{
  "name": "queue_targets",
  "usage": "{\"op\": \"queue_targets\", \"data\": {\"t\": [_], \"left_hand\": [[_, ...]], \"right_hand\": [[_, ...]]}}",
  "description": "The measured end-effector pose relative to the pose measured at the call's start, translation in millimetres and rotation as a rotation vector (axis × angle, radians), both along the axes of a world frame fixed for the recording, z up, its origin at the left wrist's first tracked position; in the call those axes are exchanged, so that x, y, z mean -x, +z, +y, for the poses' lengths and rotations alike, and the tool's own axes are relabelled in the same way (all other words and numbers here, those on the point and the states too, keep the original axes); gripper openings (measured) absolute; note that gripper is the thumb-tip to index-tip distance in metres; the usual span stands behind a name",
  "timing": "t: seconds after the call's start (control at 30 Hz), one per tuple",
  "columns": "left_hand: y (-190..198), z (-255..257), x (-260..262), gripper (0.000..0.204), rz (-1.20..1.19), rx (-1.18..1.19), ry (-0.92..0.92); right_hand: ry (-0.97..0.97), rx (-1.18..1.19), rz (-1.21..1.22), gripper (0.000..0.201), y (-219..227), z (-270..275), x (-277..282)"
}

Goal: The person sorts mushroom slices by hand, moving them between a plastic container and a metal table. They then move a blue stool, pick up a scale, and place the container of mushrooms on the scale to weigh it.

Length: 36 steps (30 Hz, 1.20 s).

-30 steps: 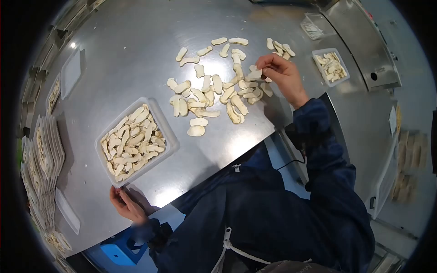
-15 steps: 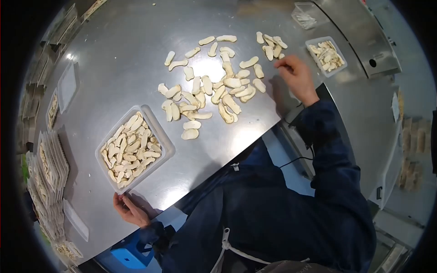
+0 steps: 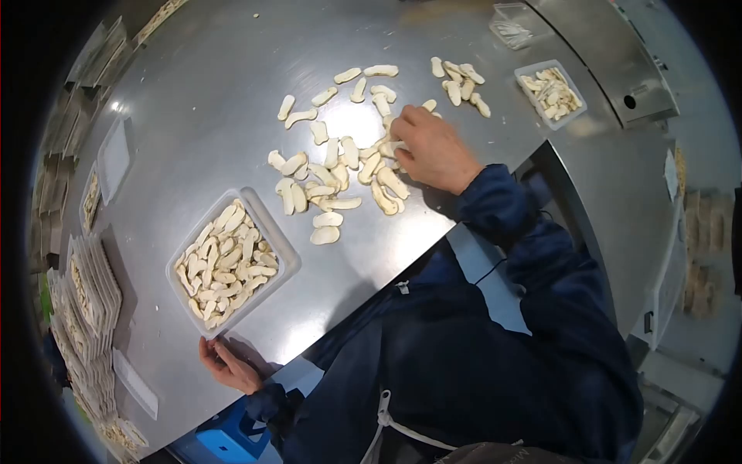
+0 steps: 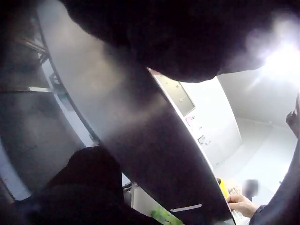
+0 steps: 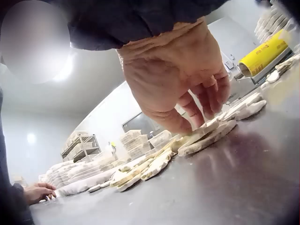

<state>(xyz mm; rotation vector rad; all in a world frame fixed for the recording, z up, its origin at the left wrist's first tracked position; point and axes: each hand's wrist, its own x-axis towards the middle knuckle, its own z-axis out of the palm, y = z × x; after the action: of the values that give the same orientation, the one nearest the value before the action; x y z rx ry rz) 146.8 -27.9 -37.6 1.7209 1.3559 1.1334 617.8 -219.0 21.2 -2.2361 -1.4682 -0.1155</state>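
My right hand (image 3: 434,151) reaches down over loose pale mushroom slices (image 3: 389,181) spread on the steel table. In the right wrist view, the thumb and bent fingertips of the right hand (image 5: 180,75) stand apart right at the slices (image 5: 208,138). My left hand (image 3: 230,367), fingers loosely curled, rests on the table with its fingertips at the near corner of a clear plastic tray (image 3: 290,259) heaped with mushroom slices (image 3: 224,263). Mostly dark cloth and a table edge fill the left wrist view.
A small group of slices (image 3: 462,80) lies to the right of the spread. Beyond it stand a white tub of slices (image 3: 550,94) and a clear box (image 3: 512,27). Stacked filled trays (image 3: 91,294) and flat lids (image 3: 116,158) are at the left. A yellow roll (image 5: 265,56) shows farther off.
My right hand carried a slice to the right and put it by the small group. Now it is back, empty, over the main spread. The left hand stays at the tray corner.
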Motion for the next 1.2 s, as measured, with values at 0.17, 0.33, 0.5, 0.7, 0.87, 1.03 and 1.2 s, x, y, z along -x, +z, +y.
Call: {"op": "queue_targets", "data": {"t": [0.17, 0.33, 0.5, 0.7, 0.87, 1.03, 1.2], "left_hand": [[2, 0, -2, 0.039, 0.009, -0.001, 0.013], [3, -1, -3, 0.039, 0.03, -0.014, 0.03], [1, 0, 0, 0.039, -0.005, 0.012, 0.024], [-3, 7, 7, 0.04, -0.106, 0.045, 0.02], [14, 33, 31, 0.047, -0.055, 0.211, -0.073], [28, 44, 24, 0.046, -0.035, 0.277, -0.102], [32, 56, 18, 0.042, 0.016, 0.281, -0.196]], "right_hand": [[0.011, 0.018, 0.025, 0.02, 2, -1, 4], [0.033, -0.003, 0.01, 0.019, 2, -1, 7], [0.059, -0.064, 0.055, 0.018, -5, 0, 6], [-0.14, -0.071, 0.306, 0.021, 21, -24, -19], [-0.368, -0.322, -0.177, 0.027, 41, -54, -79], [-0.307, -0.123, 0.043, 0.023, 27, -72, -66], [-0.28, 0.075, 0.222, 0.02, 17, -84, -44]]}}
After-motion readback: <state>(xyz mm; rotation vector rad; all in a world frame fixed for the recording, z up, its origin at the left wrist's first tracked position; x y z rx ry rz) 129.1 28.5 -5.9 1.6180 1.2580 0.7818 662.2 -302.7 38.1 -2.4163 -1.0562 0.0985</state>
